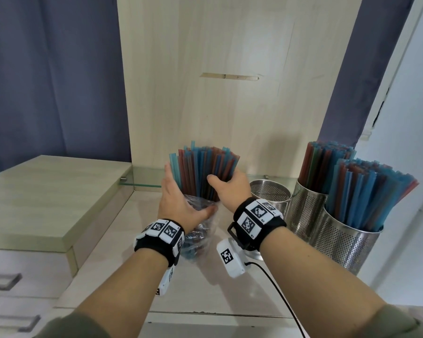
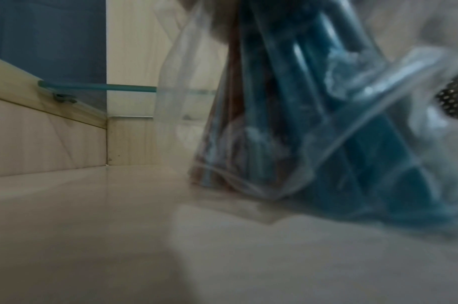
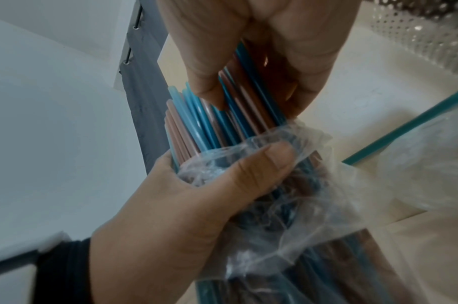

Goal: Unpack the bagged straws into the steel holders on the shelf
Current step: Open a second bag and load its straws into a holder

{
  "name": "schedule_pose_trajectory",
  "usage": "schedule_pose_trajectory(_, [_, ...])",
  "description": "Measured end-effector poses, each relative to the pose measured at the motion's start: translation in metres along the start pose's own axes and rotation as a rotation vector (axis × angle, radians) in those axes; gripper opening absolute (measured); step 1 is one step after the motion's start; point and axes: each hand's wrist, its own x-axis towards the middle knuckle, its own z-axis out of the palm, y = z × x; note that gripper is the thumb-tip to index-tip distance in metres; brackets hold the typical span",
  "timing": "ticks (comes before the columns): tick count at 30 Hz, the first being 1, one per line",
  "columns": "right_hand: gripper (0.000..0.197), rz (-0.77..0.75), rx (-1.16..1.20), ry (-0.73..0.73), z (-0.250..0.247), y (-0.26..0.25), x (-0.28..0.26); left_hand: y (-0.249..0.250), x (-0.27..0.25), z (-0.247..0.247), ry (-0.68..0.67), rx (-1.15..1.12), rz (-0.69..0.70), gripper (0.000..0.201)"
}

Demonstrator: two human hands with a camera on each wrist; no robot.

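A bundle of blue and reddish-brown straws [image 1: 203, 167] stands upright, its upper half sticking out of a crumpled clear plastic bag [image 1: 197, 237]. My left hand [image 1: 181, 203] grips the bag's bunched mouth around the straws; its thumb [image 3: 261, 162] presses the plastic. Higher up, my right hand [image 1: 227, 189] grips the bare straws [image 3: 222, 115] above the bag. In the left wrist view the bag [image 2: 326, 133] rests its bottom on the shelf. An empty perforated steel holder [image 1: 270, 193] stands just right of my right hand.
Two more steel holders stand at the right, the nearer holder [image 1: 347, 242] and the farther holder [image 1: 308, 206], both packed with straws. A raised wooden cabinet top [image 1: 47, 198] lies left. A glass shelf [image 1: 142, 176] runs along the back panel. A cable [image 1: 279, 289] trails from my right wrist.
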Motion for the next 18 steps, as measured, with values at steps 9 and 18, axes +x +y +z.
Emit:
schedule_pose_trajectory(9, [0.008, -0.018, 0.012, 0.024, -0.002, -0.022, 0.009, -0.001, 0.001, 0.001, 0.016, -0.038, -0.031, 0.154])
schedule_pose_trajectory(18, [0.021, -0.002, 0.093, 0.014, -0.015, -0.05, 0.026, -0.003, 0.004, 0.001, 0.041, -0.038, -0.053, 0.153])
